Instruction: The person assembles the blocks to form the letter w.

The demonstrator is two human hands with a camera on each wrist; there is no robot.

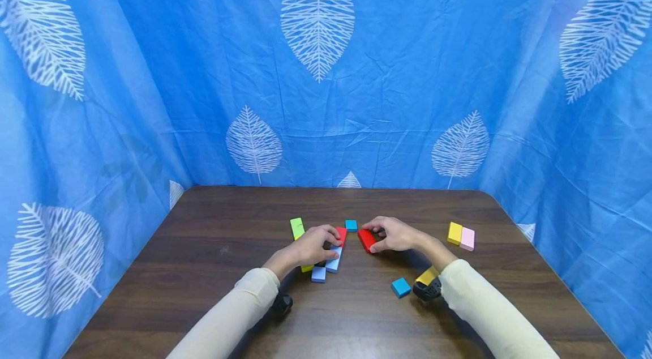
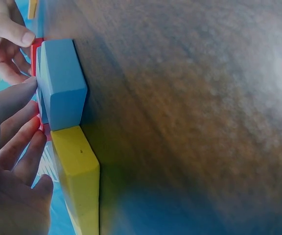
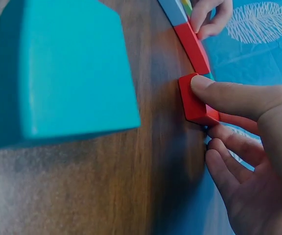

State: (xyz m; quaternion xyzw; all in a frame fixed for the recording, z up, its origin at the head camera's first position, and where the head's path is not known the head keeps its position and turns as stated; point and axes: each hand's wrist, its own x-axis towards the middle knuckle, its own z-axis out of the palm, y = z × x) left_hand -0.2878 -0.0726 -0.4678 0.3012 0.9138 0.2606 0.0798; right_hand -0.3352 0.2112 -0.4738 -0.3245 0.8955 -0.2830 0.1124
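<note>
My right hand (image 1: 394,234) pinches a red block (image 1: 366,240) between thumb and fingers, close to the table. In the right wrist view this red block (image 3: 195,100) sits near the end of another red block. My left hand (image 1: 312,246) reaches over a second red block (image 1: 342,234) and a light blue block (image 1: 333,260), its fingertips at their side; the exact contact is partly hidden. Under that hand a green block (image 1: 297,227) and a yellow block (image 1: 307,268) show in part. A small light blue block (image 1: 318,274) lies in front of it.
A small blue block (image 1: 351,226) lies behind, between the hands. Nearer me are another blue block (image 1: 400,287) and a yellow block (image 1: 427,276) partly covered by the right wrist device. Yellow (image 1: 455,233) and pink (image 1: 467,239) blocks touch at the right. A blue leaf-print curtain (image 1: 316,121) surrounds the table.
</note>
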